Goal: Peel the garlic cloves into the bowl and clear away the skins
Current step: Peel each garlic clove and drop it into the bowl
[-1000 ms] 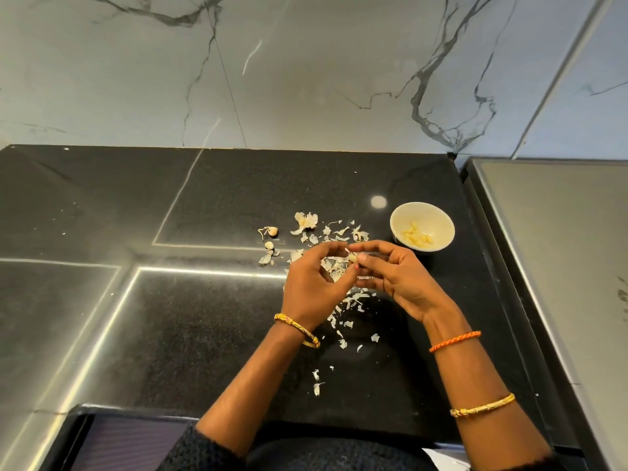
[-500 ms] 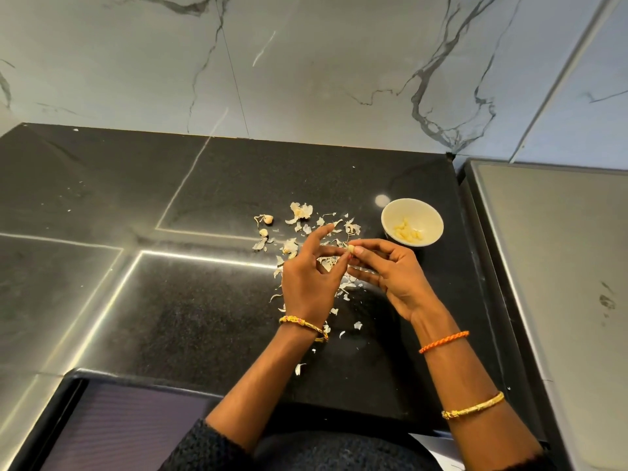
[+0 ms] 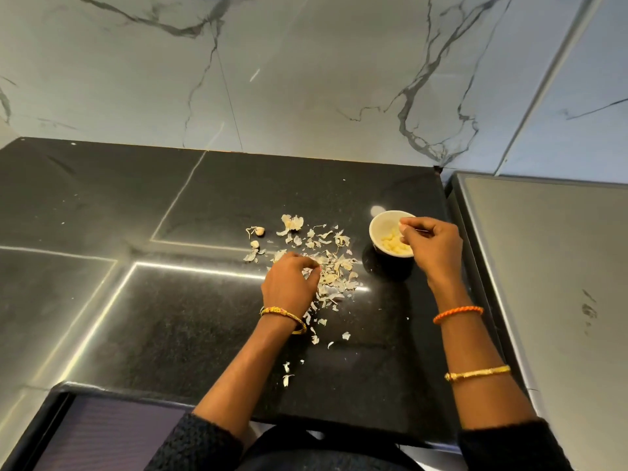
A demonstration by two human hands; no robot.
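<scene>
A small white bowl (image 3: 378,226) with several peeled garlic cloves (image 3: 394,245) stands on the black counter at the right. My right hand (image 3: 433,244) hovers over the bowl's right side, thumb and forefinger pinched together on a pale peeled clove. A scatter of papery garlic skins (image 3: 334,266) lies left of the bowl. My left hand (image 3: 290,282) rests on the pile's left edge, fingers loosely curled down onto the skins, their tips hidden. Two small unpeeled cloves (image 3: 259,230) lie further left.
The black stone counter (image 3: 170,300) runs to a marble wall behind. A grey steel surface (image 3: 550,283) adjoins it on the right, close to the bowl. Loose skin flakes (image 3: 287,372) trail toward the counter's front edge.
My hands have parted. The right hand moved right from the pile to over the bowl with the clove. The left hand dropped onto the skins.
</scene>
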